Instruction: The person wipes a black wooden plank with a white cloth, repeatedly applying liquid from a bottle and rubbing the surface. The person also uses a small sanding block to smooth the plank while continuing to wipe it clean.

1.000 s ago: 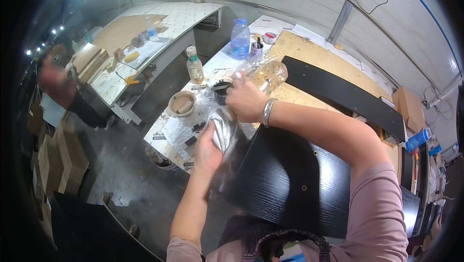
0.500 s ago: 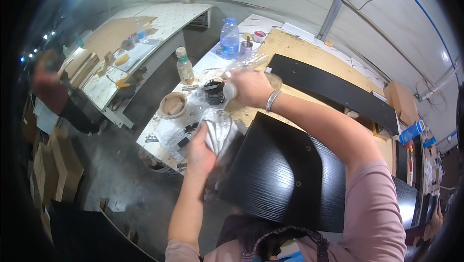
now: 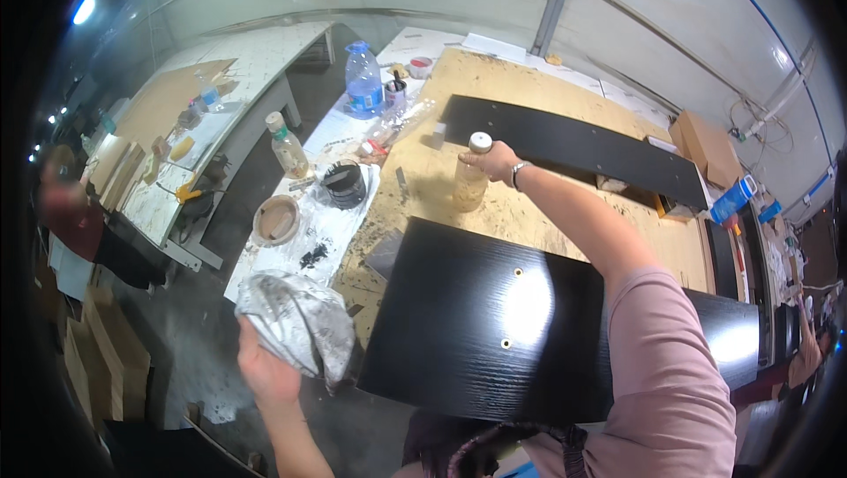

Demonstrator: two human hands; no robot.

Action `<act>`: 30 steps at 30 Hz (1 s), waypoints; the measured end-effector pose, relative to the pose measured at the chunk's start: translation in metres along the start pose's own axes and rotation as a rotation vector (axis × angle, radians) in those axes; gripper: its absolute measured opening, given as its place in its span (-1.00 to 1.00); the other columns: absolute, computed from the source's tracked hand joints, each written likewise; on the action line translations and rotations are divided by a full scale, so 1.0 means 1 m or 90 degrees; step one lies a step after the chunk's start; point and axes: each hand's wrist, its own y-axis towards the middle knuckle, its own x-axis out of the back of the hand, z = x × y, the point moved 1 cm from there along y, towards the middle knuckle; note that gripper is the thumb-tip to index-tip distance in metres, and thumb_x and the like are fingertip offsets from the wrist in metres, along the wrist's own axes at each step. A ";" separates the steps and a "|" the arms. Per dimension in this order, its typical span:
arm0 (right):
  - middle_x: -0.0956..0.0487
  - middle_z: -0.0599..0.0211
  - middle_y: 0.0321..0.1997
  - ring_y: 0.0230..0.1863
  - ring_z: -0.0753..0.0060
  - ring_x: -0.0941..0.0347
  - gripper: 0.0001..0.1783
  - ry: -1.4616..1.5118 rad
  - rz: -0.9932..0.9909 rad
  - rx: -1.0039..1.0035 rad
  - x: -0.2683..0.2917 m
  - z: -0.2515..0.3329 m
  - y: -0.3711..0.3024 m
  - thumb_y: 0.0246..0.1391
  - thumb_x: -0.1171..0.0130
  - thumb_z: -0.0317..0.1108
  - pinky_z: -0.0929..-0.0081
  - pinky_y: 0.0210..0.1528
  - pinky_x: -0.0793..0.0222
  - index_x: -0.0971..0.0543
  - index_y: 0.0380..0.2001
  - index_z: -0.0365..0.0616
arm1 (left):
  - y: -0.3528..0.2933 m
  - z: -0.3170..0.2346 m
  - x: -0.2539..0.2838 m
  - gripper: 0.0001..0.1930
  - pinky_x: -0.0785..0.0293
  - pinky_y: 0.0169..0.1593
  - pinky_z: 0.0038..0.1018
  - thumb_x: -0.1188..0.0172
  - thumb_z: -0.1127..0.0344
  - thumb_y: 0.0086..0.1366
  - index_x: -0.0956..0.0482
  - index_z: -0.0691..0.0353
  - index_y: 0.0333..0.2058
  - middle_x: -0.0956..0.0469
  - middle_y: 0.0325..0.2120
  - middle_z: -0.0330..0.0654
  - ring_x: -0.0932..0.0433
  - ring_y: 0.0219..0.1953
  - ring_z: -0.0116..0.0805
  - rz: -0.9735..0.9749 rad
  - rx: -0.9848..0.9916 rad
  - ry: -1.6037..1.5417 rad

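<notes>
My left hand grips a white cloth smeared with black and grey, bunched up off the front left corner of the bench. My right hand, with a bracelet at the wrist, is wrapped round the upper part of a clear bottle with a white cap. The bottle is upright at the bench board; I cannot tell if its base touches. Just in front of me lies a black wood-grain panel with two brass-coloured holes. A black-stained tub stands on a white sheet, beside a round container of brownish filler.
A green-necked bottle, a blue-tinted water jug and a small cup stand along the bench's left side. Farther back lies a long black board. Another bench and a person are at the left.
My right hand has brought the bottle from beside the black tub rightward onto the board area, now upright. My left hand has moved left and nearer with the cloth. The view has shifted.
</notes>
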 end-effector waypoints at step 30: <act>-0.23 0.16 -0.71 -0.62 0.39 -0.22 -0.28 -0.180 0.030 0.064 0.414 -0.356 -0.425 0.45 0.02 0.04 0.18 -0.45 -0.27 -0.44 -0.59 -0.47 | -0.207 0.331 -0.324 -0.46 -0.47 0.12 -0.23 -0.23 0.22 0.37 -0.47 0.35 0.25 -0.59 0.06 0.06 -0.57 0.04 -0.03 0.691 0.040 0.925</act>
